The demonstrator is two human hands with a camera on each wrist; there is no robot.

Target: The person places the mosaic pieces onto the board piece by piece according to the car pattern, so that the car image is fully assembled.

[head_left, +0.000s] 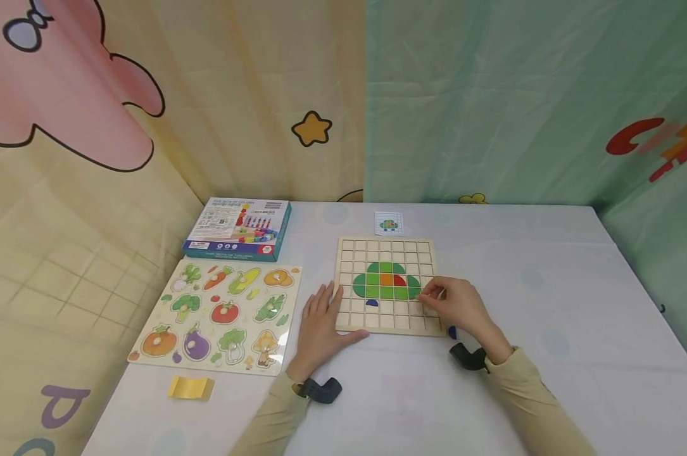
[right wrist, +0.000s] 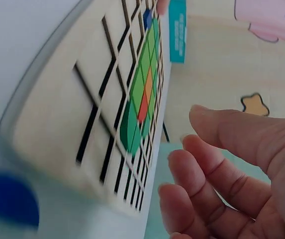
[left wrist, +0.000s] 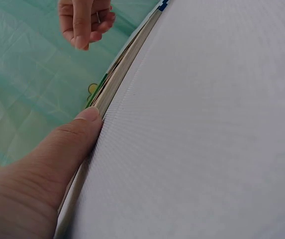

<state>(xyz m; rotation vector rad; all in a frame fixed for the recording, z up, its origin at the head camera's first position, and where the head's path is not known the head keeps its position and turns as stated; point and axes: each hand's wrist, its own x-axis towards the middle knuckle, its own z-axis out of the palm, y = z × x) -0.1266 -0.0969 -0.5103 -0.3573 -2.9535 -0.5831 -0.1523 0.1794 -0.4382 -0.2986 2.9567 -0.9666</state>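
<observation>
Nearest on the pale worktop, at the left, lies a small folded yellow card. Two arms in tan sleeves reach in from the near edge. The left hand lies flat with straight fingers, its grip loose and holding nothing, the thumb pressed along the near left edge of a square wooden grid board. The right hand rests over the board's right side, fingers curled loosely near its edge; whether they pinch a piece cannot be told. A small dark blue piece lies on the worktop just beside the board's near right corner, next to that hand.

On the board, green tiles form a rounded shape around one orange tile and one red tile, with a blue half-round tile just nearer. Left of the board is a wooden vegetable puzzle. Farther left stands a teal toy box. Beyond the board lies a small pattern card. Cartoon-printed curtains hang behind.
</observation>
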